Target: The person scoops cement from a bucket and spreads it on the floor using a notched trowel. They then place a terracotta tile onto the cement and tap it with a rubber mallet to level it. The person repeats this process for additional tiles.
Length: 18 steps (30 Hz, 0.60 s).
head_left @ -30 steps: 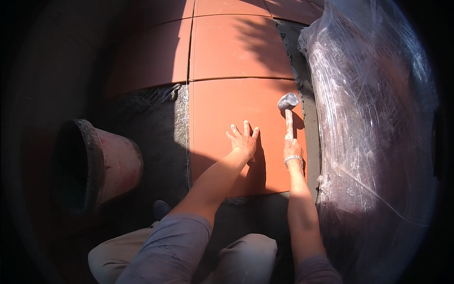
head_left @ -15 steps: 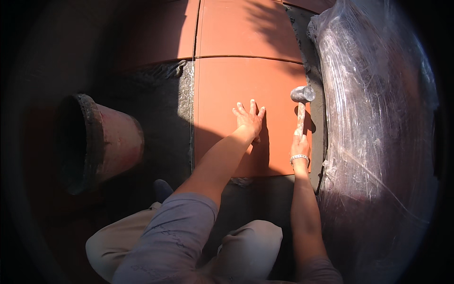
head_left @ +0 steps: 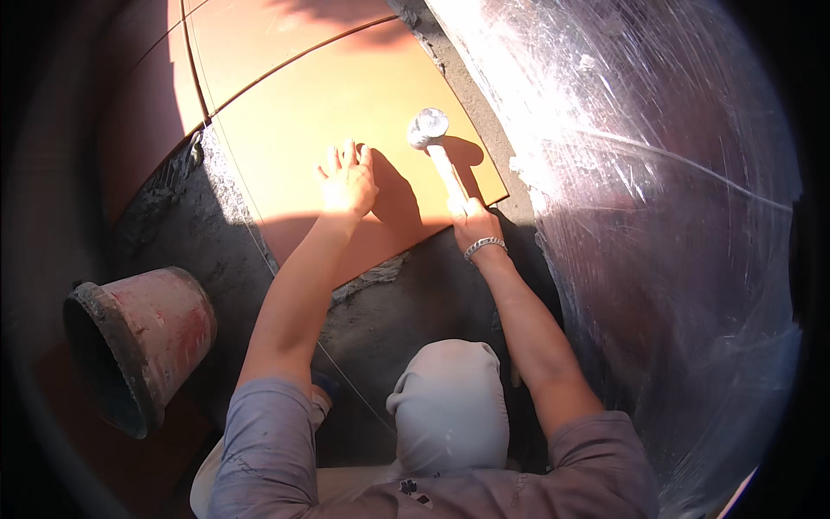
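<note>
A large terracotta floor tile lies in front of me, half in bright sun and half in my shadow. On it or just over it, my left hand is open with its fingers spread. My right hand, a chain bracelet at its wrist, is closed around the wooden handle of a mallet. The mallet's grey-white head is above the tile's right part, its shadow falling on the tile to the right. Whether the head touches the surface, I cannot tell.
A mortar-stained bucket lies tipped on its side at left. Clear plastic wrap covers a bulky stack along the right. A thin string runs beside the tile's left edge. Grey mortar borders it, and more tiles lie beyond.
The view has turned, so the tile and bucket appear tilted and shifted. My right hand still grips the mallet, its head now farther in from the tile's right edge. My left hand stays spread.
</note>
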Each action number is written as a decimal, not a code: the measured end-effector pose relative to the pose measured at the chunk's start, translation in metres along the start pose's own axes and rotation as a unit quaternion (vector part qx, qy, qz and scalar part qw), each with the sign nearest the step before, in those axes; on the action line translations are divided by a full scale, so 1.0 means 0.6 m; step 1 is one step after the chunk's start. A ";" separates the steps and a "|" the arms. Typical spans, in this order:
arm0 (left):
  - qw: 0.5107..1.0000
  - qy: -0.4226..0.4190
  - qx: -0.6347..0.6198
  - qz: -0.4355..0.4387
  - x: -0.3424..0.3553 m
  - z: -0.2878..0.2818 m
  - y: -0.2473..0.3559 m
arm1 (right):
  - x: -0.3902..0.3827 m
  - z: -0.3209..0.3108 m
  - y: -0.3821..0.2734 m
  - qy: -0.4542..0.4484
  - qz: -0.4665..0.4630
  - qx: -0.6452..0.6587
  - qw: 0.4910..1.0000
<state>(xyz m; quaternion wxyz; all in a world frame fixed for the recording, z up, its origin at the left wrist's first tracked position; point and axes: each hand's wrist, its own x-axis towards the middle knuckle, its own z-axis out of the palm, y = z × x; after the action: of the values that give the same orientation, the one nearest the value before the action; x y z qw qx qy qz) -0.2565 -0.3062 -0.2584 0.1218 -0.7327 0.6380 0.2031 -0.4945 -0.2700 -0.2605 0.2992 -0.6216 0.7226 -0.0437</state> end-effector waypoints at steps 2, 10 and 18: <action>0.998 -0.009 0.008 0.055 -0.048 0.031 0.024 | -0.031 -0.003 0.008 0.053 -0.060 0.048 0.996; 0.992 -0.070 0.047 0.093 -0.131 0.084 0.062 | -0.085 -0.012 0.048 -0.048 0.012 0.025 0.998; 0.989 -0.116 -0.019 0.087 -0.126 0.035 0.047 | -0.150 -0.026 0.068 -0.114 0.051 0.008 0.992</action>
<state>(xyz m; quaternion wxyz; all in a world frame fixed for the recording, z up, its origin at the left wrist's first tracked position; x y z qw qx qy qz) -0.2953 -0.2345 -0.2405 0.1630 -0.6478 0.6769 0.3091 -0.5333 -0.1821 -0.2318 0.3859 -0.5825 0.7144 0.0369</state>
